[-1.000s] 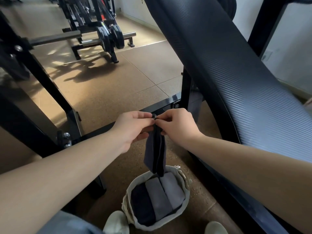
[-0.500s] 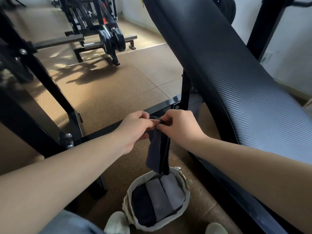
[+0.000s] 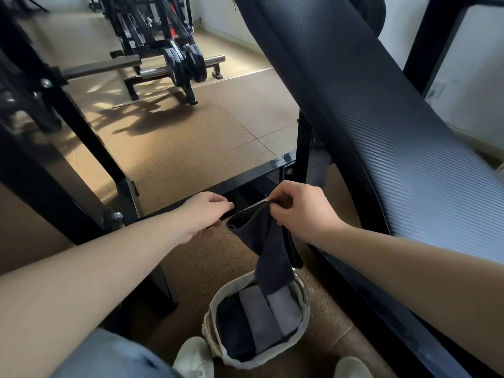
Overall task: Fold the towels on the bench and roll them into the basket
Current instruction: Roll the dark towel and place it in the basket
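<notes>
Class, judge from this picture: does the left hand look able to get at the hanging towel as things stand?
Probably yes. The left hand holds nothing and sits just beside the hanging towel, which the right hand pinches at its top; nothing lies between them.

Supporting surfaces. The desk is a black padded board with a fine ribbed cover, running at a slant from upper centre to the right edge. It is carried by a black steel frame whose crossbar lies low over the floor. The floor is laid in brown speckled tiles with visible seams, sunlit at left. Standing directly on it are a pale fabric-lined basket just beside the frame's near rail, two light shoes flanking the basket, and, well apart at the rear, a weight machine with black plates.
</notes>
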Available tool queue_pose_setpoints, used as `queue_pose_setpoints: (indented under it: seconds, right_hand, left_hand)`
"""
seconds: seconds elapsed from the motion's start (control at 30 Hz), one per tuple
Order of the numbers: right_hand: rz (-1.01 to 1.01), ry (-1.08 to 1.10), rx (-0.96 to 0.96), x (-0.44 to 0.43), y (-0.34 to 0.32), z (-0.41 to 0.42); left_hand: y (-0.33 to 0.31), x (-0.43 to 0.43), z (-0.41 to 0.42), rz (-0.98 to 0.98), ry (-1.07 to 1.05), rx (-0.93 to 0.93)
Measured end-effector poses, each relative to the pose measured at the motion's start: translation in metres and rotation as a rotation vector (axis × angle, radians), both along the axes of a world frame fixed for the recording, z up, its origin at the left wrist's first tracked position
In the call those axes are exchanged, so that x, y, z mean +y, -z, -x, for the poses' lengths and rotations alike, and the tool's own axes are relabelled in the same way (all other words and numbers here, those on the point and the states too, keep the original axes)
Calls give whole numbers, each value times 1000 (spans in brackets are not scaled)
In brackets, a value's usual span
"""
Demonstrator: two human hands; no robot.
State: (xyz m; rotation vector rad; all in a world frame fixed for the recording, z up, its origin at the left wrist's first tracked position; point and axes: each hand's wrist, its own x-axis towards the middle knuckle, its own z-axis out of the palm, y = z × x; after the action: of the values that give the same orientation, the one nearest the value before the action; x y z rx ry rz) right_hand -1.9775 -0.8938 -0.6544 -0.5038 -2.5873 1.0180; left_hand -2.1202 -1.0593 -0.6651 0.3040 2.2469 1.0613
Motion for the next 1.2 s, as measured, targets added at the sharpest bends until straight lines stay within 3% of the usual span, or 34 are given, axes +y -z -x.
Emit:
queue_pose_setpoints:
  seconds: [0.17, 0.3, 0.57, 0.77, 0.93, 1.0, 1.13, 1.2]
  right_hand:
    - [15, -37, 37, -5, 0, -1]
    - [17, -65, 75, -5, 1, -3]
    - [-143, -132, 36, -4, 4, -10]
    - [-87, -20, 25, 5, 9, -6]
    - [-26, 58, 108, 8, 16, -11]
    - [-20, 45, 28, 10, 16, -8]
    - [4, 56, -77, 9, 21, -8]
    - [77, 68, -64, 9, 22, -7]
  left_hand:
    - [6, -5, 0, 113, 97, -54]
    - [13, -9, 4, 128, 11, -38]
    - [2, -8, 4, 157, 28, 149]
    - [-15, -7, 7, -74, -93, 193]
    - [-24, -6, 2, -103, -27, 300]
    - [-26, -6, 0, -89, 1, 323]
    - [-16, -5, -3, 18, 126, 141]
    - [-13, -5, -2, -30, 132, -13]
